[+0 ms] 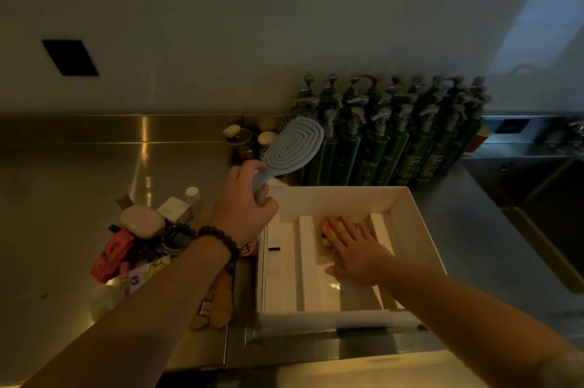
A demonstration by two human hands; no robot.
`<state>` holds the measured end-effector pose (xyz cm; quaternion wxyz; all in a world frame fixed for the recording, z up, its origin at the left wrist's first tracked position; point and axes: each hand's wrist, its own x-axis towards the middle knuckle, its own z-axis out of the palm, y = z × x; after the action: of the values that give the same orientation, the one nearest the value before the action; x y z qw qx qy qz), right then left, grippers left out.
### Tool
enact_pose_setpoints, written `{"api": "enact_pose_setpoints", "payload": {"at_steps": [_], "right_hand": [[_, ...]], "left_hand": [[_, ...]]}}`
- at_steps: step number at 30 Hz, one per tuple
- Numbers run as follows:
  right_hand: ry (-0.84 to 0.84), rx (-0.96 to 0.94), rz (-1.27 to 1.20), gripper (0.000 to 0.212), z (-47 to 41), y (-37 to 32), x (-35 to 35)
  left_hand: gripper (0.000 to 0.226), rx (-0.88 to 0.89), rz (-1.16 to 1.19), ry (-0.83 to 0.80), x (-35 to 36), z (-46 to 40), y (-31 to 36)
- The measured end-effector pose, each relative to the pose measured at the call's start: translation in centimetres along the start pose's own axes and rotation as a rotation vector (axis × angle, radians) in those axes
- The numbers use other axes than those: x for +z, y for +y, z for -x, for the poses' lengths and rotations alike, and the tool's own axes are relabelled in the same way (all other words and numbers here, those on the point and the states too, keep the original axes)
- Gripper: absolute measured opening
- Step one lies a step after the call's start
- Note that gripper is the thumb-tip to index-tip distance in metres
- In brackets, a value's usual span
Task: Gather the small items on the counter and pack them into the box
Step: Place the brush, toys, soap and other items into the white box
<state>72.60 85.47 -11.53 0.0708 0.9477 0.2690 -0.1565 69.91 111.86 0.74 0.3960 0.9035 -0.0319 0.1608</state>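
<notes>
Pile (139, 248) of small items sits left on our counter (63, 185), left hand (243, 207) clenched on brush (290, 147) handle above box (407, 217) edge, right hand (354, 248) flat, fingers spread, pressing packet (325, 231) inside box.

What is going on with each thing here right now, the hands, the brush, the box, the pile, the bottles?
Left hand: closed around the brush handle, raised above the counter.
Hairbrush: held, lifted, not yet in the box.
Right hand: open, flat, pressing on items inside the box.
White box: open, partly filled.
Pile of small items: heaped left of the box, unpacked.
Green pump bottles: upright, clustered behind the box.
</notes>
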Motion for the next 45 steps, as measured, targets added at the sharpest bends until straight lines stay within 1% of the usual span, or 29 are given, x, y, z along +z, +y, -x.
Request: {"api": "enact_pose_setpoints", "payload": {"at_steps": [2, 5, 6, 7, 8, 9, 10, 12, 13, 16, 18, 20, 22, 23, 26, 29, 31, 34, 36, 39, 40, 42, 44, 45], "right_hand": [[-0.014, 0.002, -0.015, 0.091, 0.2, -0.2, -0.2], [-0.091, 0.020, -0.076, 0.093, 0.6, -0.8, -2.1], [-0.061, 0.024, -0.123, 0.088, 0.7, -1.3, -3.1], [0.017, 0.020, -0.195, 0.080, 0.8, -2.0, -4.2], [0.123, 0.015, -0.311, 0.074, 0.9, -2.8, -5.3], [0.217, 0.008, -0.480, 0.071, 1.1, -3.7, -6.7], [0.273, -0.012, -0.688, 0.070, 1.6, -4.7, -8.2], [0.290, -0.083, -1.068, 0.063, 2.6, -6.2, -10.5], [0.293, -0.093, -1.179, 0.056, 3.1, -6.8, -11.3], [0.393, -0.034, -1.393, 0.043, 4.0, -7.5, -11.9], [0.475, 0.034, -1.476, 0.042, 4.5, -7.5, -11.8], [0.516, 0.076, -1.522, 0.045, 4.9, -7.5, -11.8], [0.528, 0.091, -1.508, 0.045, 5.3, -7.1, -11.9], [0.535, 0.111, -1.450, 0.042, 5.5, -6.5, -11.9], [0.537, 0.248, -1.171, 0.038, 6.4, -3.1, -11.3], [0.508, 0.428, -0.867, 0.035, 6.8, 0.8, -9.5], [0.443, 0.498, -0.755, 0.034, 6.1, 2.2, -8.0], [0.362, 0.537, -0.572, 0.028, 4.1, 2.9, -6.1], [0.330, 0.565, -0.528, 0.026, 3.0, 2.9, -5.5], [0.350, 0.551, -0.378, 0.028, 2.2, 2.6, -4.5], [0.363, 0.550, -0.367, 0.026, 2.2, 2.6, -4.4], [0.347, 0.567, -0.426, 0.022, 2.1, 2.6, -4.6], [0.334, 0.606, -0.580, 0.023, 2.4, 2.9, -5.7], [0.362, 0.625, -0.634, 0.026, 2.8, 3.1, -6.6]], "left_hand": [[0.049, -0.010, 0.013, -0.025, 0.8, 0.0, 0.7], [0.048, -0.033, 0.069, -0.051, 2.1, 0.2, 1.7], [0.048, -0.036, 0.097, -0.061, 2.5, 0.1, 2.0], [0.048, -0.034, 0.117, -0.069, 2.8, 0.0, 2.3], [0.048, -0.027, 0.127, -0.076, 3.0, -0.2, 2.6], [0.048, -0.018, 0.137, -0.083, 3.2, -0.4, 2.9], [0.048, -0.015, 0.154, -0.089, 3.4, -0.7, 3.2], [0.050, -0.042, 0.207, -0.106, 3.7, -1.1, 3.9], [0.050, -0.065, 0.245, -0.114, 3.8, -1.2, 4.2], [0.051, -0.125, 0.394, -0.149, 4.1, -1.4, 4.8], [0.052, -0.142, 0.471, -0.187, 4.0, -1.2, 5.1], [0.050, -0.148, 0.551, -0.232, 4.0, -1.0, 5.4], [0.042, -0.148, 0.586, -0.229, 4.0, -0.7, 5.6], [0.036, -0.147, 0.571, -0.209, 3.9, -0.7, 5.5], [0.023, -0.124, 0.463, -0.159, 3.4, -1.0, 4.5], [0.029, -0.068, 0.376, -0.144, 2.8, -1.0, 3.1], [0.032, -0.037, 0.345, -0.135, 2.6, -1.0, 2.3], [0.034, -0.020, 0.284, -0.143, 2.5, -1.0, 1.4], [0.037, -0.004, 0.253, -0.139, 2.6, -1.0, 0.8], [0.039, 0.019, 0.234, -0.141, 2.6, -0.9, 0.4], [0.039, 0.028, 0.229, -0.143, 2.7, -0.9, 0.4], [0.039, 0.053, 0.210, -0.150, 2.6, -0.9, 0.4], [0.038, 0.085, 0.199, -0.170, 2.6, -0.9, 0.5], [0.038, 0.100, 0.202, -0.191, 2.5, -0.9, 0.6]]}}
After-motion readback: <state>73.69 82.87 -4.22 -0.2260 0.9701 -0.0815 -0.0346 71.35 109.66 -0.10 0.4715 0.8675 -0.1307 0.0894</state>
